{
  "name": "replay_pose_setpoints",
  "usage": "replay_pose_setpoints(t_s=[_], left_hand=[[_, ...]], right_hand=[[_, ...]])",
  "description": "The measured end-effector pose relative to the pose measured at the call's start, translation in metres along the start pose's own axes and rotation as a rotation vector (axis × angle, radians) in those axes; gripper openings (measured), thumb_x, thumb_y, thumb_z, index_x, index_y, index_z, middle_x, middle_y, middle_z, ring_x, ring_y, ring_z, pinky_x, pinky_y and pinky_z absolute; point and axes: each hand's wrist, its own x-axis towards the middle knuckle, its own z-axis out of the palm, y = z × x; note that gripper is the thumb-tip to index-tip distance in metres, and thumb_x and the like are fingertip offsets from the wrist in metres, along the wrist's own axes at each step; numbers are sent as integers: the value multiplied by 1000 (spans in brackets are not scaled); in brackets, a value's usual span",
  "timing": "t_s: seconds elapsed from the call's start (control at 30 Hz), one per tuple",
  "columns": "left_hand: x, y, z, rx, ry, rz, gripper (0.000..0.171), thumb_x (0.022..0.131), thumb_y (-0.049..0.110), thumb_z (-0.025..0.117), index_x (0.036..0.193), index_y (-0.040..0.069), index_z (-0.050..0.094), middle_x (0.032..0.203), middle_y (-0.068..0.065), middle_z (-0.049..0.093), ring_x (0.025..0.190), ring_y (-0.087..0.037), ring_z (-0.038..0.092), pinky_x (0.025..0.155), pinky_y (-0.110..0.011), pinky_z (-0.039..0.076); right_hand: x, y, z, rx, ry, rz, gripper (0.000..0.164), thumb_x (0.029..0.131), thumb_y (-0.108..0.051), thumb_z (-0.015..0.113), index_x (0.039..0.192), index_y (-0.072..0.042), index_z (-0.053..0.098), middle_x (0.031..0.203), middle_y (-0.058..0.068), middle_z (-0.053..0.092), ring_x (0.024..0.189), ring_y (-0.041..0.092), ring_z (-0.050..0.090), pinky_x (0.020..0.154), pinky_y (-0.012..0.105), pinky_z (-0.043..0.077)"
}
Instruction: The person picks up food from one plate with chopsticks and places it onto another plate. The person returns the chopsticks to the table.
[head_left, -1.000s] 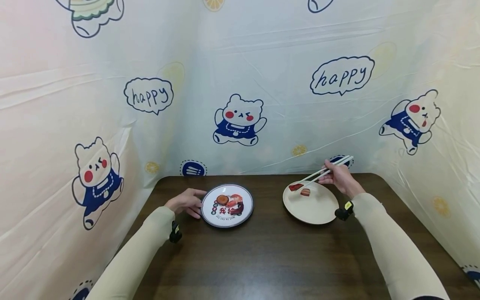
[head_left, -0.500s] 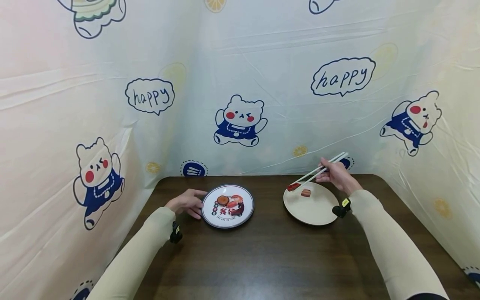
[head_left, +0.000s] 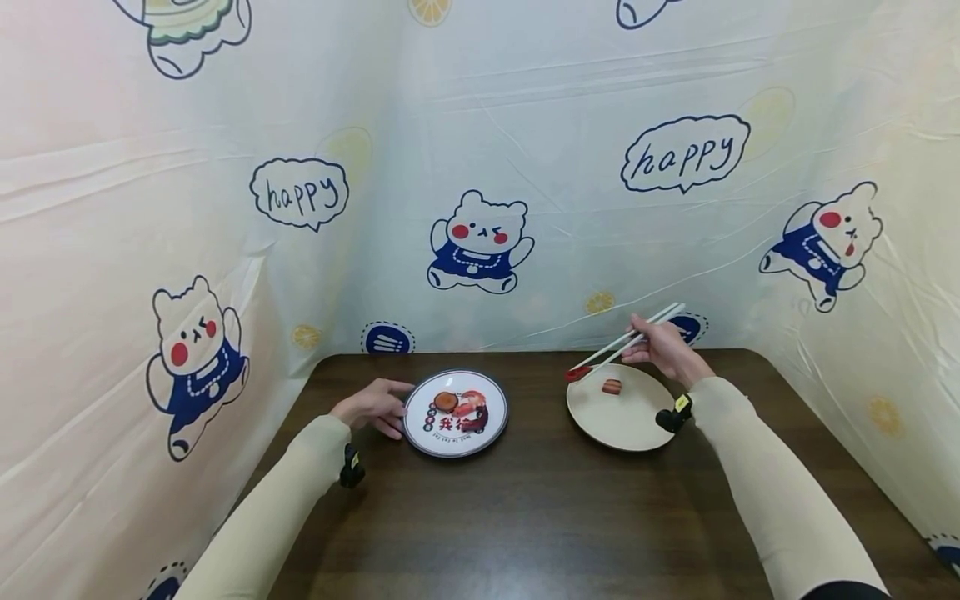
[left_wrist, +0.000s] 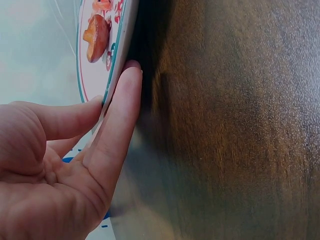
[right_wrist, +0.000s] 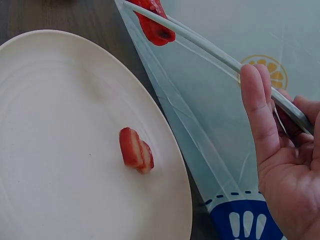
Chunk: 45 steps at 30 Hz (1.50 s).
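In the head view my left hand is at the left edge of a white, blue-rimmed plate. The left wrist view shows the thumb on top of its rim and fingers beneath, pinching it. A brown mushroom-shaped piece and an orange-pink piece sit on its printed face. My right hand holds pale chopsticks, with a glossy red food piece between their tips. That piece hangs above the far left rim of a beige plate. One striped, red-and-pale meat-like slice lies on the beige plate.
Both plates stand on a dark wooden table, with bare wood between them. A pale curtain with printed bears rises right behind the table's far edge and along both sides.
My right hand has moved left with the chopsticks, taking the red piece from over the beige plate to its far left rim. My left hand has stayed in place.
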Motion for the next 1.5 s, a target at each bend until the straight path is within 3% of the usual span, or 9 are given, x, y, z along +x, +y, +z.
replay_pose_setpoints(t_s=[0.77,1.23,1.37,1.5], left_hand=[[0,1,-2,-1,-11,3,62,90,1,56,147,11,34,93,-23,58,71,-30,65,68,-44,59],[-1,-2,-1,-3,-17,19,62,89,-2,54,147,8,34,95,-23,58,69,-29,65,68,-43,59],[-1,-2,-1,-8,-11,16,62,89,-2,55,147,9,35,94,-23,58,70,-30,65,67,-43,59],[-2,-1,-1,-10,-7,12,61,89,-1,55,147,9,35,93,-23,59,70,-30,65,67,-43,59]], right_hand=[[13,-1,24,43,-88,-21,32,101,-26,45,90,2,58,73,15,64,59,25,67,64,42,59],[10,0,45,-20,-98,6,51,102,-26,42,116,22,36,78,20,60,64,27,68,74,47,57],[8,-2,53,-36,-119,25,50,103,-26,40,118,21,35,80,20,60,67,27,68,82,50,54],[10,0,58,-21,-126,22,41,102,-26,41,108,14,46,83,22,60,66,27,68,81,51,54]])
